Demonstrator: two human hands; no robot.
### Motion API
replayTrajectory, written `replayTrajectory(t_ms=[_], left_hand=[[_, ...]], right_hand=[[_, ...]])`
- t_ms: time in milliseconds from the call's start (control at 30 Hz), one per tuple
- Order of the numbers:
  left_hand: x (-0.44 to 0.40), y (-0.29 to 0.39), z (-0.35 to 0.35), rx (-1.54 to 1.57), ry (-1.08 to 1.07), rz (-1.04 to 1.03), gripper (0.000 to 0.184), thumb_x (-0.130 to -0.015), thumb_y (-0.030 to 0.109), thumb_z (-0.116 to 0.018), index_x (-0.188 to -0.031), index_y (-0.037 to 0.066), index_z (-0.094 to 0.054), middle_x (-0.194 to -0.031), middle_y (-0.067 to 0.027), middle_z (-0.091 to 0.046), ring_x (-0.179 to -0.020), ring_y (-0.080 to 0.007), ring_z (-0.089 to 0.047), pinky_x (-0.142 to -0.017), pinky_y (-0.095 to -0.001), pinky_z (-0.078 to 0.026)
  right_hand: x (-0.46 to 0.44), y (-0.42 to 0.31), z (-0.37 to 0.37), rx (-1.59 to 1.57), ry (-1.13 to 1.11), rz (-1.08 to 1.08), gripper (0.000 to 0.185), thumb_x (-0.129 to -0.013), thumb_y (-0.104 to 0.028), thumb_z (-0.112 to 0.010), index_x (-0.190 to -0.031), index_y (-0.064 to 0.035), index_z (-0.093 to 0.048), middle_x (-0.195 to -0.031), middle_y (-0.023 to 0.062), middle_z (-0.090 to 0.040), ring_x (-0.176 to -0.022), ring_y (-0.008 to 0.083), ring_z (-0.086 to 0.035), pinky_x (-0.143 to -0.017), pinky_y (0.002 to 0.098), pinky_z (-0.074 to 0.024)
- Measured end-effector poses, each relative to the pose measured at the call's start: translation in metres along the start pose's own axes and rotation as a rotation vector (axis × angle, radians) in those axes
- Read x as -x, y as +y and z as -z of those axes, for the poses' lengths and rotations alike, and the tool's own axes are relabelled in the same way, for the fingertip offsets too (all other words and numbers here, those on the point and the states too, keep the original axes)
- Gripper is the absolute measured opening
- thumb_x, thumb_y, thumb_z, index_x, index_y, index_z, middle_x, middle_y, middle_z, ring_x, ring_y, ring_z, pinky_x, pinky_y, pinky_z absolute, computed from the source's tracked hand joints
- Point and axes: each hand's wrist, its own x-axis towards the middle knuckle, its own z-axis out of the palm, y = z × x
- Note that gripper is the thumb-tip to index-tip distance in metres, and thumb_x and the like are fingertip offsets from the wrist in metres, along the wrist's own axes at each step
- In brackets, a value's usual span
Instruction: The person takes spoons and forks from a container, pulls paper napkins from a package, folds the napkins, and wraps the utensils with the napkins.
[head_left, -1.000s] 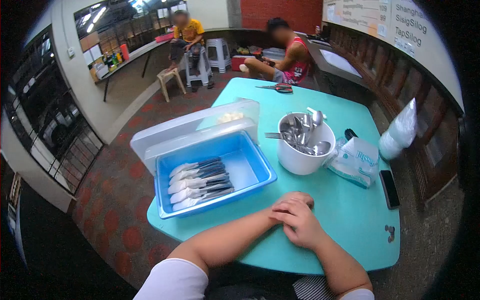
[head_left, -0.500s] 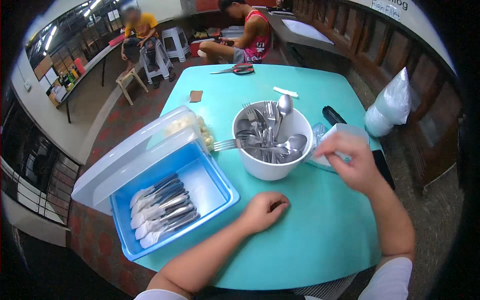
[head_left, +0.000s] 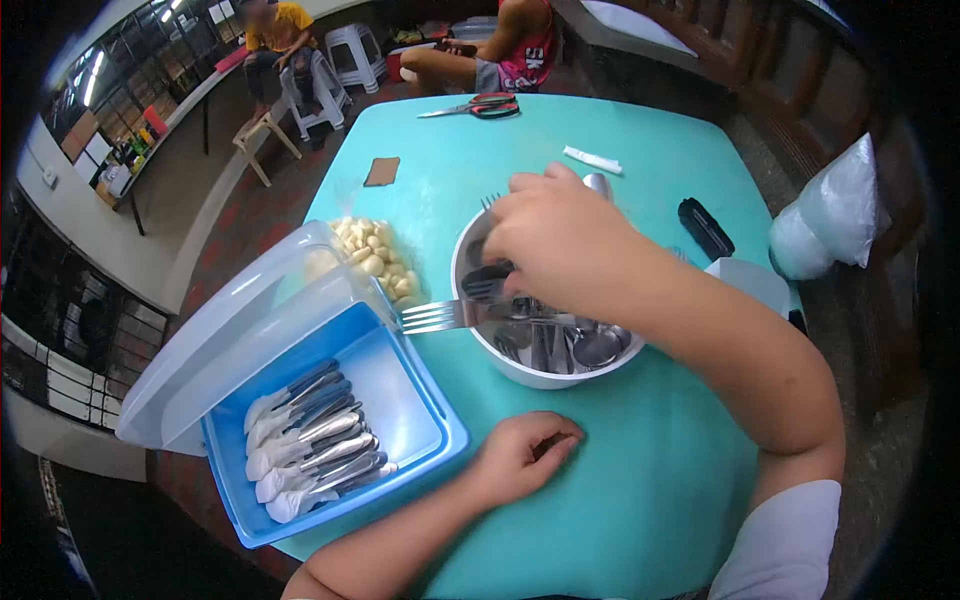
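Observation:
My right hand (head_left: 560,235) is over the white bucket (head_left: 545,378), its fingers bent down among the spoons and forks; what they grip is hidden. One fork (head_left: 440,316) sticks out over the bucket's left rim. My left hand (head_left: 525,455) rests on the turquoise table (head_left: 620,480) in front of the bucket, fingers curled, nothing visible in them. On the left, a blue tray (head_left: 440,440) holds several cutlery bundles (head_left: 310,440) with white wrapping on one end. Its clear lid (head_left: 230,320) leans open at the tray's far side.
Behind the lid lies a bag of pale, peeled cloves (head_left: 375,255). Scissors (head_left: 480,106), a brown square (head_left: 382,171), a white strip (head_left: 592,160) and a black object (head_left: 706,228) lie farther back. A plastic-wrapped stack (head_left: 825,215) stands right. Two people sit beyond the table.
My hands were together, then parted. My right hand moved right, beside the tissue pack, then left into the bucket. My left hand stays on the table. The view has shifted.

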Motion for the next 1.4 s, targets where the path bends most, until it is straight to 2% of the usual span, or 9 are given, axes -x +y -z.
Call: replayTrajectory(t_ms=[233,533,633,733,800,900,1133,1267,1400], left_hand=[[0.0,0.001,0.002,0.002,0.008,0.009,0.014,-0.087,0.007,-0.059,-0.097,0.0,-0.065,-0.082,-0.013,-0.063,-0.074,-0.0205,-0.06,-0.068,-0.0305,-0.047],[-0.001,0.007,0.003,0.046,0.024,0.06,0.015,-0.086,0.009,-0.06,-0.096,0.0,-0.066,-0.083,-0.0125,-0.063,-0.074,-0.0195,-0.06,-0.067,-0.0294,-0.046],[-0.001,0.008,0.003,0.034,0.02,0.072,0.015,-0.087,0.01,-0.06,-0.096,0.0,-0.066,-0.082,-0.0121,-0.063,-0.073,-0.0191,-0.059,-0.066,-0.0291,-0.046],[-0.002,0.009,0.004,0.028,0.013,0.077,0.015,-0.087,0.011,-0.06,-0.096,0.0,-0.066,-0.082,-0.012,-0.063,-0.073,-0.019,-0.059,-0.066,-0.029,-0.046],[-0.002,0.009,0.004,0.026,0.012,0.073,0.015,-0.087,0.011,-0.06,-0.096,0.0,-0.066,-0.082,-0.012,-0.063,-0.073,-0.0189,-0.059,-0.066,-0.029,-0.046],[-0.002,0.009,0.004,0.038,0.019,0.068,0.015,-0.087,0.011,-0.06,-0.096,0.0,-0.066,-0.082,-0.012,-0.063,-0.073,-0.0186,-0.059,-0.066,-0.0288,-0.046],[-0.002,0.01,0.005,0.034,0.015,0.078,0.015,-0.087,0.011,-0.06,-0.096,0.0,-0.066,-0.081,-0.0114,-0.062,-0.072,-0.0166,-0.058,-0.066,-0.0279,-0.045],[-0.001,0.01,0.004,0.039,0.021,0.067,0.014,-0.087,0.011,-0.06,-0.096,0.0,-0.066,-0.079,-0.01,-0.061,-0.071,-0.0152,-0.056,-0.064,-0.0275,-0.045],[-0.001,0.005,0.002,0.04,0.03,0.056,0.014,-0.088,0.011,-0.06,-0.095,0.0,-0.065,-0.078,-0.009,-0.061,-0.069,-0.0131,-0.055,-0.062,-0.0266,-0.044]], right_hand=[[-0.018,-0.001,-0.008,0.123,-0.092,-0.101,0.016,-0.067,-0.02,-0.075,-0.081,-0.014,-0.072,-0.078,0.0029,-0.066,-0.088,0.0203,-0.058,-0.083,0.0367,-0.0391],[0.002,0.035,0.021,-0.279,0.166,-0.266,0.02,-0.074,-0.02,-0.071,-0.09,-0.0083,-0.071,-0.083,0.0115,-0.068,-0.078,0.0251,-0.066,-0.074,0.0381,-0.0485],[0.008,0.043,0.03,-0.422,0.425,-0.216,0.021,-0.078,-0.017,-0.067,-0.095,-0.0059,-0.067,-0.082,0.0128,-0.067,-0.074,0.0268,-0.065,-0.068,0.0359,-0.0508],[0.009,0.054,0.035,-0.522,0.809,-0.122,0.014,-0.087,-0.012,-0.061,-0.098,-0.0027,-0.06,-0.073,0.0073,-0.061,-0.075,0.0102,-0.06,-0.065,0.0303,-0.0467],[0.017,0.051,0.053,-0.73,0.789,-0.176,0.023,-0.096,-0.019,-0.047,-0.108,-0.0014,-0.055,-0.083,0.0106,-0.066,-0.077,0.0165,-0.066,-0.07,0.0339,-0.0537],[0.021,0.019,0.084,-0.49,0.824,-0.265,0.028,-0.102,-0.022,-0.038,-0.105,0.0008,-0.054,-0.078,0.0118,-0.065,-0.069,0.0164,-0.067,-0.066,0.0237,-0.0544],[0.024,0.028,0.084,-0.383,0.621,-0.082,0.023,-0.099,-0.025,-0.047,-0.103,-0.0026,-0.053,-0.08,0.0116,-0.06,-0.073,0.0144,-0.062,-0.067,0.024,-0.0521],[0.021,0.029,0.061,-0.096,0.65,-0.014,0.011,-0.089,-0.012,-0.058,-0.095,-0.0027,-0.058,-0.073,0.0094,-0.061,-0.07,0.0166,-0.061,-0.062,0.0318,-0.0458],[0.026,0.023,0.053,0.089,0.469,-0.103,0.012,-0.088,-0.017,-0.058,-0.089,-0.0056,-0.057,-0.072,0.0145,-0.056,-0.065,0.0321,-0.056,-0.057,0.0369,-0.0422]])
